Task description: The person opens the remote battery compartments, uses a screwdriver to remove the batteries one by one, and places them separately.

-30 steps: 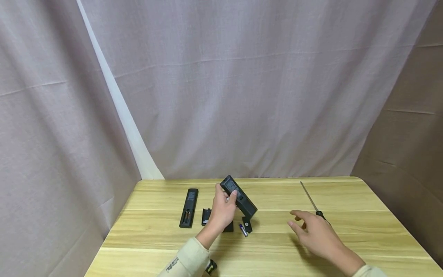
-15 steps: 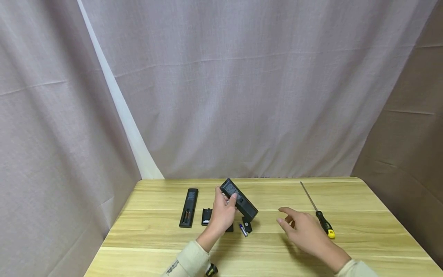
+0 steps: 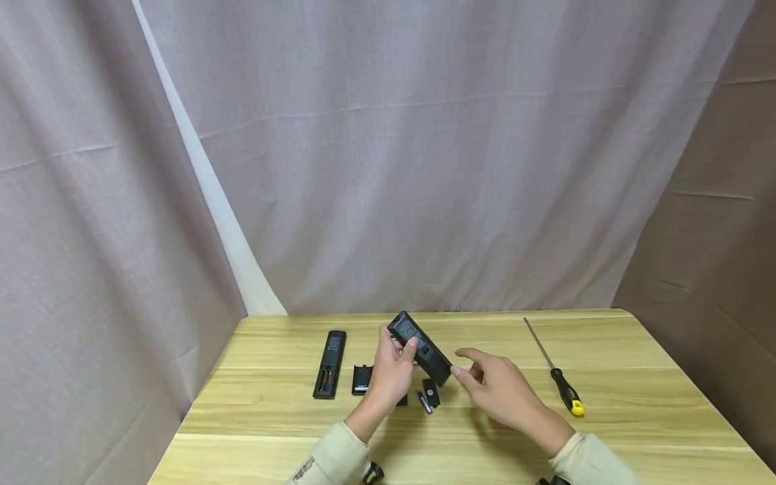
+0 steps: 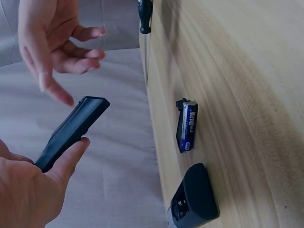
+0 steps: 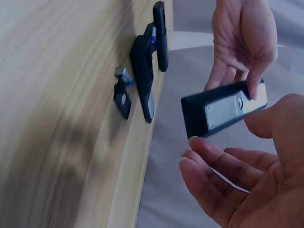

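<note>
My left hand (image 3: pixel 391 370) grips a black remote control (image 3: pixel 424 350) above the table, thumb across its labelled back. The remote is tilted, its lower end pointing right. My right hand (image 3: pixel 503 391) has come up to that lower end; thumb and index fingertips are right at its corner, the other fingers relaxed. In the right wrist view, the remote (image 5: pixel 223 107) lies between the two hands, with the right fingertips just beneath its near end. Below it on the table lie a blue and silver battery (image 3: pixel 424 403) and a small black cover (image 3: pixel 431 393).
Another black remote (image 3: pixel 330 364) lies at the left, its battery compartment uncovered. Beside it is a black piece (image 3: pixel 362 380), partly behind the left hand. A screwdriver (image 3: pixel 566 391) with a black and yellow handle lies at the right. Grey curtains (image 3: pixel 424 168) hang behind the table.
My right hand has moved left from beside the screwdriver to the remote's lower end, uncovering the screwdriver's handle. The left hand keeps holding the remote in nearly the same place.
</note>
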### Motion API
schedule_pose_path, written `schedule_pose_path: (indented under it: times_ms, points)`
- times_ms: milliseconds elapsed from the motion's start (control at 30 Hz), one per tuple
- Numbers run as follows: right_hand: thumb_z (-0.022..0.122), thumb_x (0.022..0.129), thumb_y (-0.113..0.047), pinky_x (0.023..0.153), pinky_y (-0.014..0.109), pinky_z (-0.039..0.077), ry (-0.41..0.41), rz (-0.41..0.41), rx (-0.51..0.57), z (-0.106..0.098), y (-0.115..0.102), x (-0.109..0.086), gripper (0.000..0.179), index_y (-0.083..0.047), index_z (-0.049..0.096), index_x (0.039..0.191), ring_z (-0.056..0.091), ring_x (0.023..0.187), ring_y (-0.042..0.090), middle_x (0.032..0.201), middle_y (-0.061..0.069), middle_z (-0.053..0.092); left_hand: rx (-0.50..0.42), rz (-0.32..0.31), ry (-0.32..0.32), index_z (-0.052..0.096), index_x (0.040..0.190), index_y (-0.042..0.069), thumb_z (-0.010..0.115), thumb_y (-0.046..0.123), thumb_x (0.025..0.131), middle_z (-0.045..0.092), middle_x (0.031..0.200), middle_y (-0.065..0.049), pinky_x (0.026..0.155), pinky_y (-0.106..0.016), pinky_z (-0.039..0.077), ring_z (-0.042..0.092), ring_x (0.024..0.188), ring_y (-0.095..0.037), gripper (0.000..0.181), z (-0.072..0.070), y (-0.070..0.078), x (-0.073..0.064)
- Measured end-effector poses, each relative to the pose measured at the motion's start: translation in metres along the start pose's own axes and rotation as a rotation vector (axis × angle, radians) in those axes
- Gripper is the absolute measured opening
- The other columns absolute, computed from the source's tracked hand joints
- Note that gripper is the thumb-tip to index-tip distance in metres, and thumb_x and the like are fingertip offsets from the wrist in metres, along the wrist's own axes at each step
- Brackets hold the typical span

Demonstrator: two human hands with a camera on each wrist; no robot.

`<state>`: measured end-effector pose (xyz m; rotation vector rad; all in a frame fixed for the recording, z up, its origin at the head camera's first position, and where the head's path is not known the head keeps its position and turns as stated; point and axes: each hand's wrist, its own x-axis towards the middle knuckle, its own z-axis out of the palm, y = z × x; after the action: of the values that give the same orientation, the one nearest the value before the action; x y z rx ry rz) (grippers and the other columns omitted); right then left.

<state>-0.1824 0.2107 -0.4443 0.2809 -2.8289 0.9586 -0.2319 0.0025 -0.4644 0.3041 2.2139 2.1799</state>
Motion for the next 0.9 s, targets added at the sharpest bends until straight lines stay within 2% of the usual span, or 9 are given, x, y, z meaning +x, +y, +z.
schedule_pose_path:
  times_ms: [233, 600, 900]
  points:
    - [0.071, 0.103, -0.032, 0.054, 0.022, 0.046, -0.019, 0.042, 0.072, 0.007, -0.015, 0.013, 0.049, -0.004, 0.064, 0.143, 0.055, 0.055, 0.008, 0.071, -0.005, 0.067, -0.055, 0.032, -0.039, 0.039, 0.139, 0.009, 0.05, 0.015, 0.114, 0.072, 0.129, -0.026, 0.089, -0.035, 0.068, 0.079, 0.112, -0.032, 0.028, 0.005, 0.001, -0.001]
    - [0.07, 0.103, -0.03, 0.046, 0.025, 0.04, 0.024, 0.13, 0.116, 0.018, -0.026, 0.023, 0.041, -0.002, 0.069, 0.133, 0.052, 0.052, 0.013, 0.066, 0.002, 0.063, -0.12, 0.045, -0.067, 0.037, 0.141, 0.007, 0.049, 0.012, 0.113, 0.067, 0.137, -0.03, 0.096, -0.04, 0.067, 0.075, 0.119, -0.035, 0.03, 0.014, 0.003, -0.004]
    - [0.068, 0.103, -0.027, 0.05, 0.027, 0.042, 0.051, 0.164, 0.106, 0.019, -0.03, 0.026, 0.036, 0.0, 0.071, 0.126, 0.054, 0.055, 0.013, 0.069, 0.003, 0.066, -0.121, 0.06, -0.085, 0.036, 0.142, 0.007, 0.048, 0.012, 0.114, 0.066, 0.139, -0.03, 0.1, -0.047, 0.065, 0.073, 0.123, -0.036, 0.03, 0.016, 0.004, -0.006]
